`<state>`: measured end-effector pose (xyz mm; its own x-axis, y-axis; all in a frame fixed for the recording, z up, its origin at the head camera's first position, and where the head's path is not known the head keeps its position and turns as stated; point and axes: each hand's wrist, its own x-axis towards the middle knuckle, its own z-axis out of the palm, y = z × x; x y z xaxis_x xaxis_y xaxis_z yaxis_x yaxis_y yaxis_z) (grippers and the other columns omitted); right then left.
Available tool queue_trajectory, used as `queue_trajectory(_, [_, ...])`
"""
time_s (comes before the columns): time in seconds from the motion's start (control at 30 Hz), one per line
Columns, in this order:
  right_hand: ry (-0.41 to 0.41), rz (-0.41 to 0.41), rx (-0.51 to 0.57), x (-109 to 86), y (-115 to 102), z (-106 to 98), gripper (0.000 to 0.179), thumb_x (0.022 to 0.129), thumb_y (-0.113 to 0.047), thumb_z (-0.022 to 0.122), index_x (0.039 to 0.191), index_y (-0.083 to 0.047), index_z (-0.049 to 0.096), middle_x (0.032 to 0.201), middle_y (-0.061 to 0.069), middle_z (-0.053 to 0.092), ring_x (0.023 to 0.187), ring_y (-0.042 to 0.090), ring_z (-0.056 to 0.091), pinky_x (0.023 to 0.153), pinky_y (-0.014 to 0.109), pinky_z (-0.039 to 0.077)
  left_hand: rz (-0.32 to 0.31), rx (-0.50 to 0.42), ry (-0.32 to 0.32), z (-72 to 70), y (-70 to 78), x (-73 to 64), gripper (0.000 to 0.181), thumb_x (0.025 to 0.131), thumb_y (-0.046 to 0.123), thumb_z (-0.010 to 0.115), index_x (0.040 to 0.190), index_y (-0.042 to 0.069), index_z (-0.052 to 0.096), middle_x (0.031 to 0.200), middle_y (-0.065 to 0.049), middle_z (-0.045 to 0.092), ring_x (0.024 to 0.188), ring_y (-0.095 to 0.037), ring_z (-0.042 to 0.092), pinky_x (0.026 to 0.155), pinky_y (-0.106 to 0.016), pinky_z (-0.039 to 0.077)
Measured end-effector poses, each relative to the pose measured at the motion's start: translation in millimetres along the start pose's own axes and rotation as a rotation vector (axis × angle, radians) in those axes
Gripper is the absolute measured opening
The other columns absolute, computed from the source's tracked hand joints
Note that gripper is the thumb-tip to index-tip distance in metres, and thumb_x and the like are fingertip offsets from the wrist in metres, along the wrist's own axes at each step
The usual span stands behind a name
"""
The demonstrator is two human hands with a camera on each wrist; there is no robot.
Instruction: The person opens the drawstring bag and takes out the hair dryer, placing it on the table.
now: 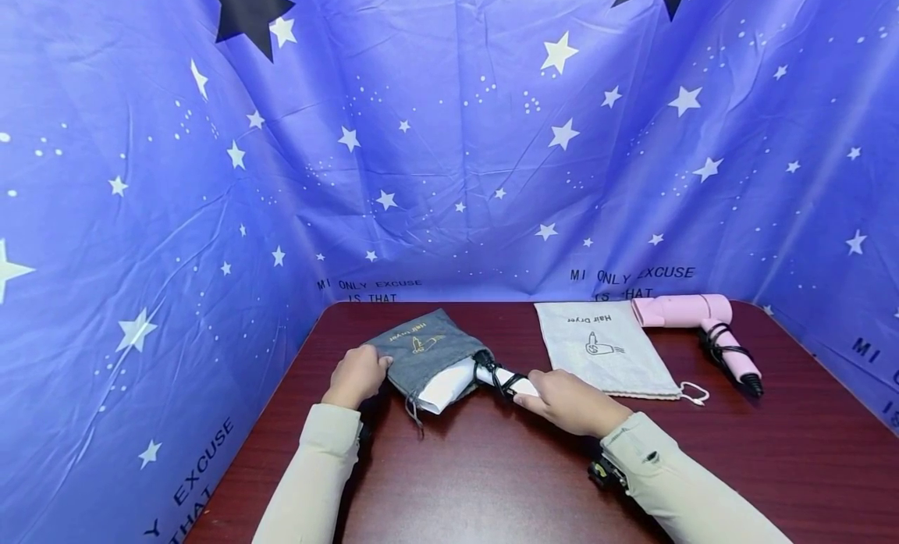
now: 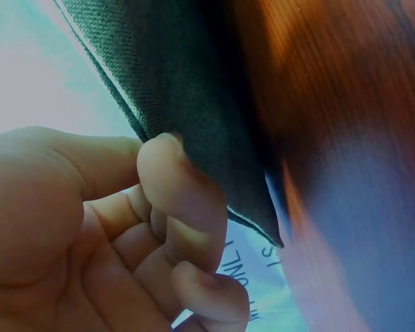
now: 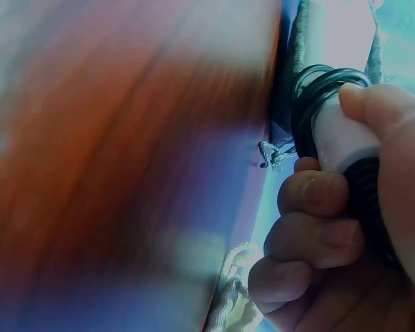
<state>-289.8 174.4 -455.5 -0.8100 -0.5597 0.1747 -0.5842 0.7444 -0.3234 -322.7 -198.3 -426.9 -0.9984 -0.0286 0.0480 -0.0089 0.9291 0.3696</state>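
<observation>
A white hair dryer lies partly inside a grey drawstring pouch printed with a dryer drawing; the rest of its body is hidden by the cloth. Black cord is wound round the dryer's handle. My right hand grips that handle, fingers curled round it in the right wrist view, just below the cord loops. At the pouch's left edge, my left hand pinches the cloth between thumb and fingers. The left wrist view shows the dark pouch corner past the fingertips.
A white drawstring pouch with a dryer print lies flat to the right. Beside it is a pink hair dryer with black cord round its handle. The dark red table ends at a blue star-patterned curtain.
</observation>
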Motion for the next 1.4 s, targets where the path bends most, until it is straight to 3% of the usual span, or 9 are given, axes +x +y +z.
queue_trajectory(0.6, [-0.029,-0.023,-0.006,-4.2,3.1,-2.9,0.033,0.104,-0.045,0.058,0.094,-0.014,0.056,0.071,-0.008,0.053,0.065,0.006,0.051,0.061,0.032,0.046,0.024,0.01,0.006,2.1,-3.6,2.1,0.042,0.105,0.035,0.06,0.069,0.013,0.059,0.055,-0.002,0.061,0.056,-0.021,0.06,0.068,-0.043,0.053])
queue_trajectory(0.83, [-0.034,-0.073,-0.027,-7.6,-0.3,-4.1,0.034,0.105,-0.046,0.057,0.09,-0.015,0.054,0.069,-0.008,0.051,0.064,0.005,0.052,0.061,0.033,0.047,0.021,0.033,0.044,2.7,-8.0,3.1,0.04,0.104,0.03,0.061,0.07,0.01,0.059,0.074,-0.013,0.064,0.072,-0.031,0.066,0.07,-0.048,0.052])
queue_trajectory(1.1, [-0.02,-0.08,-0.035,-5.9,-2.6,-1.7,0.032,0.104,-0.045,0.057,0.09,-0.016,0.054,0.07,-0.009,0.052,0.065,0.005,0.051,0.061,0.033,0.048,0.022,-0.05,0.013,1.3,-6.1,1.0,0.042,0.105,0.031,0.06,0.067,0.012,0.06,0.049,-0.001,0.06,0.053,-0.018,0.061,0.075,-0.045,0.055])
queue_trajectory(1.4, [-0.018,-0.089,-0.022,-5.4,-6.0,-0.8,0.031,0.104,-0.045,0.057,0.091,-0.017,0.055,0.069,-0.01,0.05,0.063,0.004,0.05,0.059,0.031,0.047,0.027,-0.097,0.008,2.6,-3.6,0.7,0.045,0.106,0.03,0.058,0.066,0.011,0.06,0.045,0.0,0.057,0.051,-0.017,0.061,0.072,-0.042,0.054])
